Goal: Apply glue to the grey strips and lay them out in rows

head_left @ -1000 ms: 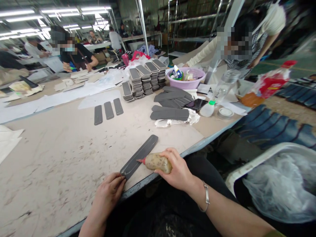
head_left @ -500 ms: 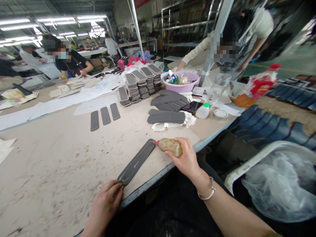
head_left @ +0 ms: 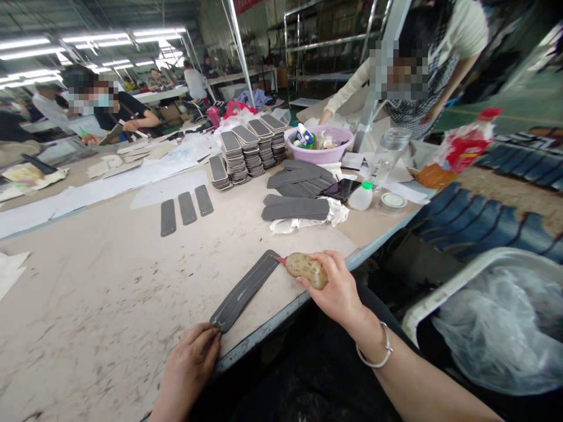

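Lying on the surface (head_left: 109, 264): one long grey strip (head_left: 243, 294), pale-lined. At the strip's near end: left hand (head_left: 192, 356), pinching the corner. At its far end: right hand (head_left: 338, 291), gripping a yellowish bottle (head_left: 303, 268), red nozzle (head_left: 282, 260) at the strip's edge. Beyond the strip: three short grey pieces (head_left: 187, 208); farther beyond it, stacked pieces (head_left: 247, 153), purple basin (head_left: 321, 156).

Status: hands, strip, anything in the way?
Left hand holds near end of grey strip. Right hand grips bottle, red nozzle at strip's far end. No obstruction seen at either hand.
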Demonstrator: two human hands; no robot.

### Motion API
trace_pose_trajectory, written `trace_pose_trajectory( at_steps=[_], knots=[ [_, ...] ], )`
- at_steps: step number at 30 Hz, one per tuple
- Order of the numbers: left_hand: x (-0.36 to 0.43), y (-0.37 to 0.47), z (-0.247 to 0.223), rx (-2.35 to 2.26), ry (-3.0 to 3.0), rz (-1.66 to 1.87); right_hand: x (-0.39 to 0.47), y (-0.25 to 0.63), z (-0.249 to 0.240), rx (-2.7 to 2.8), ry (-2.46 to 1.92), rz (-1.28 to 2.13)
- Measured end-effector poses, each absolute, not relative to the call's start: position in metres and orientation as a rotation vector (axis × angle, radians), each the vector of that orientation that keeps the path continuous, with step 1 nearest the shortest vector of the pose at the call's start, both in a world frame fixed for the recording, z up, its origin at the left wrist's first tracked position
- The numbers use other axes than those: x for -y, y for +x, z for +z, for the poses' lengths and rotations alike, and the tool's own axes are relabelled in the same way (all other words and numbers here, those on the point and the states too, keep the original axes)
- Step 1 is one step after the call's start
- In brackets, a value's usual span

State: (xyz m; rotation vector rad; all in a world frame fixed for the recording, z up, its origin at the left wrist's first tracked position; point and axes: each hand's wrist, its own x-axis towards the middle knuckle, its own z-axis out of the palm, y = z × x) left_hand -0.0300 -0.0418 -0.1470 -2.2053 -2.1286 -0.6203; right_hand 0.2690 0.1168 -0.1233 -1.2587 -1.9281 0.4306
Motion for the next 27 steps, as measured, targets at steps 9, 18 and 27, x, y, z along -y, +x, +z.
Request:
trace_pose_trajectory(
  at_steps=[9, 18, 27],
  knots=[
    [0.044, -0.028, -0.14, 2.269, -2.195, -0.657, -0.12, 0.275, -0.123, 1.368, -0.965, 1.32],
    [0.02, -0.13, -0.024, 2.598, -1.202, -0.525, -0.124, 0.274, -0.128, 0.862, -0.907, 1.814],
    [-0.071, -0.286, 0.07, 2.718, -0.548, -0.079, -0.124, 0.269, -0.129, 0.776, -1.001, 1.868]
  ],
)
